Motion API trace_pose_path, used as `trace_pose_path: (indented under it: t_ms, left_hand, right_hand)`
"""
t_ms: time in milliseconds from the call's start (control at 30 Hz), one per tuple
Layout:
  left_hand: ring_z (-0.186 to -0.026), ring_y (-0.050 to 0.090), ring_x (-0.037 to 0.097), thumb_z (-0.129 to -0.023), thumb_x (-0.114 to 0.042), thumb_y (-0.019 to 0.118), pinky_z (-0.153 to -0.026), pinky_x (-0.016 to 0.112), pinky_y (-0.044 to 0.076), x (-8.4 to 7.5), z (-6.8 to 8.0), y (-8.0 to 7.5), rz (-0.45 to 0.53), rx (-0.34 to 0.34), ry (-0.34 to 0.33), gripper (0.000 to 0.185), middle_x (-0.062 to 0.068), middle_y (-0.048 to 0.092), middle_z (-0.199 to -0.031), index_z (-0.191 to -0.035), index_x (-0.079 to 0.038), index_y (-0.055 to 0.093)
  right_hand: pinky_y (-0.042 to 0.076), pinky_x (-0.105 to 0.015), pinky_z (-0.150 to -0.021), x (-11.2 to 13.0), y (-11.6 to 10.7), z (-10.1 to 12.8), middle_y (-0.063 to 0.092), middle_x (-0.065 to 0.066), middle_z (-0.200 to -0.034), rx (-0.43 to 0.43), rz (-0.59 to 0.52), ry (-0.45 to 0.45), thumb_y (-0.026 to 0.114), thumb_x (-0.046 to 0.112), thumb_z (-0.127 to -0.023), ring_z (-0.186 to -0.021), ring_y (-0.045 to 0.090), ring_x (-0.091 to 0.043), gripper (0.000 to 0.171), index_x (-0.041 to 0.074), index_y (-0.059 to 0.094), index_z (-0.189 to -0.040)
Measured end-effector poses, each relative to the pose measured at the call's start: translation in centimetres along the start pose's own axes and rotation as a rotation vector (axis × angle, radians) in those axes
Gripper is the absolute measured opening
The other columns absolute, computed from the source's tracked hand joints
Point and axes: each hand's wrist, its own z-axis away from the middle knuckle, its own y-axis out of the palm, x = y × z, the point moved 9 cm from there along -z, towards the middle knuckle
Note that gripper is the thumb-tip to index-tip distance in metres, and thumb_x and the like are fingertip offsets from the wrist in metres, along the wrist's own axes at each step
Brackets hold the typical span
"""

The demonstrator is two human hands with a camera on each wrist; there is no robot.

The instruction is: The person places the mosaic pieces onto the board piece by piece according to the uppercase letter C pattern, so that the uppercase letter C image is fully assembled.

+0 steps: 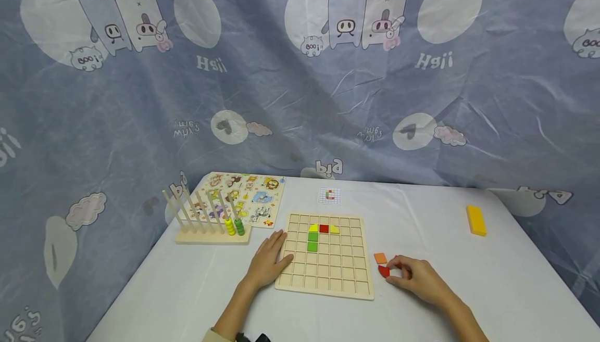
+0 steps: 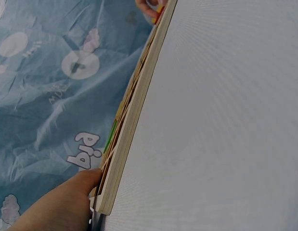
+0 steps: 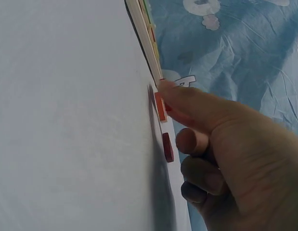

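Right hand [image 1: 419, 278] pinches a red piece [image 1: 383, 270], partly hidden by fingers.

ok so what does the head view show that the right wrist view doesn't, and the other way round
Only the head view shows the left hand, peg stand, animal picture, small card and yellow block.

Only the right wrist view shows the right hand from its palm side, with the lower fingers curled.

Both show that hand, the board (only partly at the wrist), loose pieces by its fingers, the table and the curtain.
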Motion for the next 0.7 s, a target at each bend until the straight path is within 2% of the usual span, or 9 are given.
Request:
trace_pose_path:
  t_ms: [133,267,533,700]
  left_hand:
    - [-0.137,0.023,0.021,-0.092,-0.046,0.050,-0.112,0.038,0.014,0.1,0.0,0.1,-0.004,0.003,-0.006,0.066,0.009,0.031,-0.147,-0.143,-0.007,0.035]
    - [-0.136,0.023,0.023,-0.092,-0.045,0.050,-0.112,0.040,0.014,0.0,0.0,0.0,0.002,-0.006,0.003,0.065,0.010,0.032,-0.147,-0.142,-0.006,0.035]
    - [-0.135,0.025,0.027,-0.092,-0.044,0.051,-0.111,0.043,0.017,-0.2,0.0,-0.2,0.005,-0.010,0.014,0.065,0.012,0.033,-0.146,-0.141,-0.004,0.036]
    - [-0.134,0.027,0.029,-0.091,-0.041,0.053,-0.111,0.045,0.018,-0.4,0.0,-0.3,0.015,-0.023,0.025,0.064,0.015,0.034,-0.144,-0.140,-0.002,0.038]
  right_hand:
    - [0.029,-0.016,-0.042,0.8,-0.1,-0.2,0.038,0.014,-0.051,-0.054,-0.020,-0.029,0.076,0.036,-0.074,-0.045,0.032,0.001,0.023,0.027,0.064,-0.092]
    - [0.027,-0.015,-0.042,2.0,0.2,-0.7,0.034,0.014,-0.050,-0.071,-0.033,-0.062,0.076,0.037,-0.075,-0.045,0.028,0.002,0.025,0.025,0.065,-0.094]
    - [0.028,-0.016,-0.043,4.8,2.3,-2.4,0.029,0.014,-0.051,-0.043,-0.026,-0.075,0.073,0.038,-0.077,-0.046,0.024,0.002,0.023,0.026,0.064,-0.094]
    - [0.023,-0.016,-0.038,7.0,3.8,-3.4,0.031,0.015,-0.048,-0.041,0.006,-0.106,0.072,0.041,-0.077,-0.043,0.023,0.003,0.023,0.027,0.064,-0.093]
